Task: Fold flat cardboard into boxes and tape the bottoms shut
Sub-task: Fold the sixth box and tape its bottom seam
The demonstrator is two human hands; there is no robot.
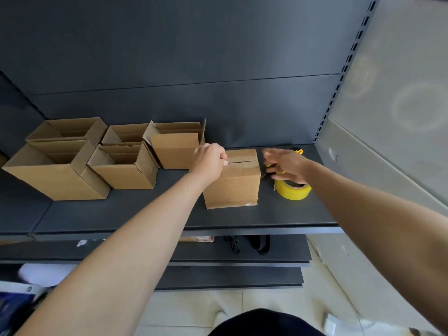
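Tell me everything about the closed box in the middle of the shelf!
The closed box is brown cardboard, standing upright on the dark shelf, right of the open boxes. Its top flaps are folded shut and meet in a seam. A small white label sits low on the front. The left hand pinches its top edge by the seam; the yellow tape roll lies just right of it.

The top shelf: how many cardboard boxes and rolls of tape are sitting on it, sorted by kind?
Open boxes: 5
Closed box: 1
Yellow tape roll: 1
Total: 7
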